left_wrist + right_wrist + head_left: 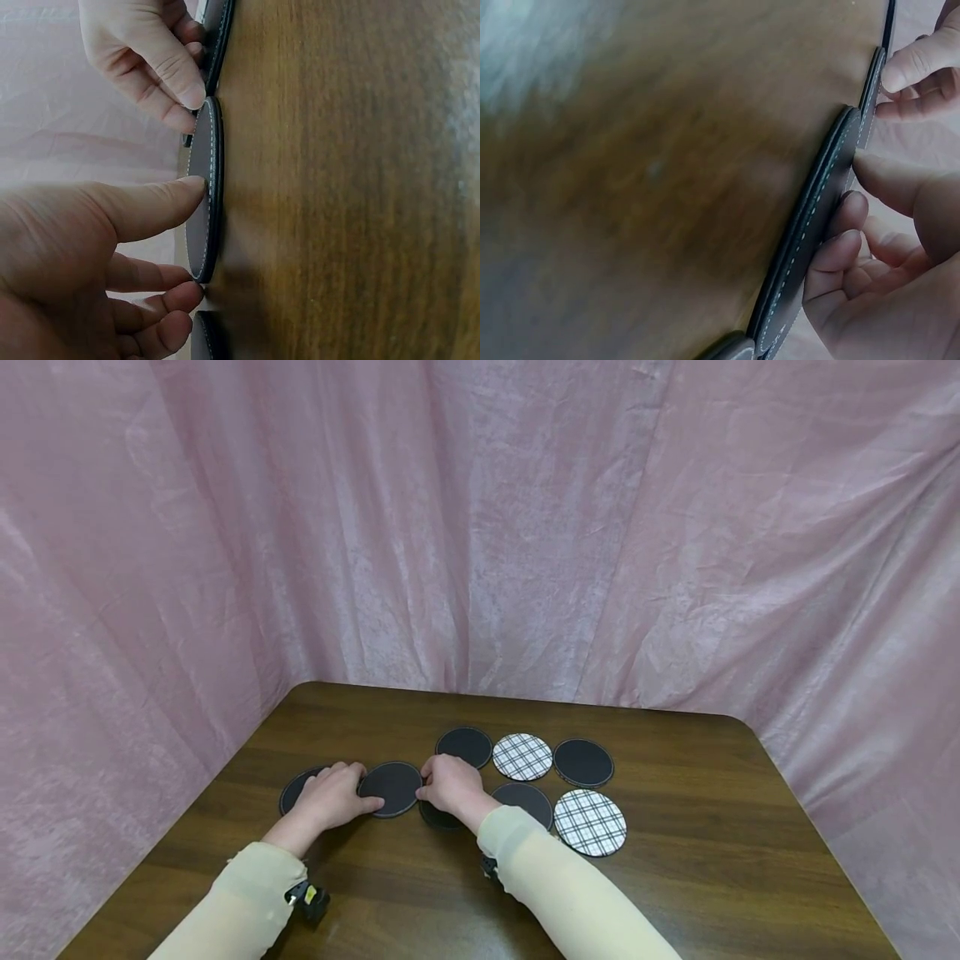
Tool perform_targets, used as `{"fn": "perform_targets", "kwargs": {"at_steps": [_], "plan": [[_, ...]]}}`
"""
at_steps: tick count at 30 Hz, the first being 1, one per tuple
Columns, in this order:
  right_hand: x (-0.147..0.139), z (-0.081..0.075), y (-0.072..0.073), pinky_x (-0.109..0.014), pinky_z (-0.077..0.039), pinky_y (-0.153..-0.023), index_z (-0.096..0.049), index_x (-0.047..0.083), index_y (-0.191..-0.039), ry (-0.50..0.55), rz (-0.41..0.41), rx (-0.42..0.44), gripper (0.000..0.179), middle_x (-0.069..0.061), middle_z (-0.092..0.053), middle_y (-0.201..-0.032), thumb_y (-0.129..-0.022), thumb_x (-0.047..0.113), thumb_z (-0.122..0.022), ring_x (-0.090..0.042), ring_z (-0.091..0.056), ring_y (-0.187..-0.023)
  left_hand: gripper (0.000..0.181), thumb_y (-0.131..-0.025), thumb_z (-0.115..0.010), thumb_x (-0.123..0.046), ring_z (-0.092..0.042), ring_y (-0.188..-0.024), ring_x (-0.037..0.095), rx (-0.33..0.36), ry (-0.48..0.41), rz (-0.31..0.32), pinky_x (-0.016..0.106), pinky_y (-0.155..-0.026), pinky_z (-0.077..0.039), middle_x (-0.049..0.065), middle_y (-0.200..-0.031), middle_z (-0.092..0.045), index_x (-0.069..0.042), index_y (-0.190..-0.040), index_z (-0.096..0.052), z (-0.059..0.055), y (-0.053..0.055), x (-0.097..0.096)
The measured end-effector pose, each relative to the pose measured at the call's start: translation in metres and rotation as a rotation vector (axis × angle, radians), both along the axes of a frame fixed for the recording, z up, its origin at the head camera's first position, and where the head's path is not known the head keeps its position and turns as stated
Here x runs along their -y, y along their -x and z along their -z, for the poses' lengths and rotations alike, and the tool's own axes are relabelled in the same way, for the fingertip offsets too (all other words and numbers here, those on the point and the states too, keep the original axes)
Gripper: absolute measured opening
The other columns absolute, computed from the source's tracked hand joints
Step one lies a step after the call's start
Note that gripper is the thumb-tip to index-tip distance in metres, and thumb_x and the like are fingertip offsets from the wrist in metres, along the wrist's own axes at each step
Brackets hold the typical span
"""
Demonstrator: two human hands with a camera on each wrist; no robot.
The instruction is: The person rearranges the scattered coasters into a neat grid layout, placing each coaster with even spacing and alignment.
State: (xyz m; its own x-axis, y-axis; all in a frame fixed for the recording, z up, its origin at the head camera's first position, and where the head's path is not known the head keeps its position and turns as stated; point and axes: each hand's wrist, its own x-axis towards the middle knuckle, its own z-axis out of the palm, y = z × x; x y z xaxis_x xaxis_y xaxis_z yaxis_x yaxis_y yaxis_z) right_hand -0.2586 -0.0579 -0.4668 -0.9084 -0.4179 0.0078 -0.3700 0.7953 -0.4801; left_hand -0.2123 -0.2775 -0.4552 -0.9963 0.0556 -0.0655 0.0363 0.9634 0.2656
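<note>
A round black coaster (392, 787) with pale edge stitching lies on the wooden table between the hands. My left hand (333, 795) grips its left side, thumb at the near edge and fingers at the far left edge. My right hand (453, 787) has thumb and forefinger at its right edge; in the left wrist view that thumb (180, 79) meets the rim. Beneath the right hand, partly hidden, is another black coaster (438, 816); in the right wrist view, curled fingers (836, 251) rest by this coaster (810, 217). Left of my left hand, one more black coaster (292, 791) is partly covered.
To the right, coasters form two rows: black (464, 746), white plaid (522, 757) and black (583, 762) at the back; black (528, 802) and white plaid (590, 823) in front. Pink curtains (525, 527) hang behind the table (712, 843).
</note>
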Motion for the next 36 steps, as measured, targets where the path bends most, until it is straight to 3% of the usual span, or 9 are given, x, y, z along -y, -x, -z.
{"fn": "perform_targets", "kwargs": {"at_steps": [9, 16, 26, 36], "plan": [[0.005, -0.001, -0.004, -0.036, -0.058, -0.082, -0.083, 0.012, -0.120, -0.030, 0.003, -0.073, 0.027, 0.003, -0.078, -0.098, -0.097, 0.026, -0.088, -0.018, -0.072, -0.094, 0.057, -0.102, -0.081, -0.038, -0.061, -0.123, 0.053, -0.058, -0.031, -0.004, 0.070, -0.103, -0.045, 0.027, -0.127, -0.069, 0.005, -0.137, -0.069, -0.007, -0.002, 0.007], [0.014, -0.004, -0.010, -0.037, -0.058, -0.079, -0.083, 0.013, -0.122, -0.025, 0.021, -0.139, 0.029, 0.003, -0.075, -0.094, -0.099, 0.030, -0.087, -0.016, -0.071, -0.092, 0.061, -0.102, -0.080, -0.039, -0.060, -0.123, 0.054, -0.077, -0.030, -0.034, 0.071, -0.098, -0.045, 0.029, -0.130, -0.066, 0.007, -0.140, -0.067, -0.010, -0.006, 0.019], [0.030, -0.010, -0.017, -0.034, -0.057, -0.082, -0.081, 0.013, -0.128, -0.025, -0.006, -0.150, 0.036, 0.002, -0.076, -0.101, -0.100, 0.035, -0.085, -0.015, -0.071, -0.095, 0.065, -0.104, -0.077, -0.040, -0.055, -0.128, 0.061, -0.074, -0.012, -0.088, 0.075, -0.099, -0.043, 0.038, -0.139, -0.059, 0.009, -0.145, -0.062, -0.014, -0.012, 0.043], [0.052, -0.015, -0.028, -0.030, -0.055, -0.078, -0.081, 0.012, -0.128, -0.012, -0.043, -0.119, 0.036, 0.004, -0.076, -0.096, -0.100, 0.035, -0.085, -0.012, -0.068, -0.088, 0.069, -0.104, -0.075, -0.042, -0.054, -0.128, 0.063, -0.050, -0.010, -0.128, 0.077, -0.098, -0.043, 0.040, -0.140, -0.057, 0.011, -0.145, -0.060, -0.009, -0.014, 0.072]]}}
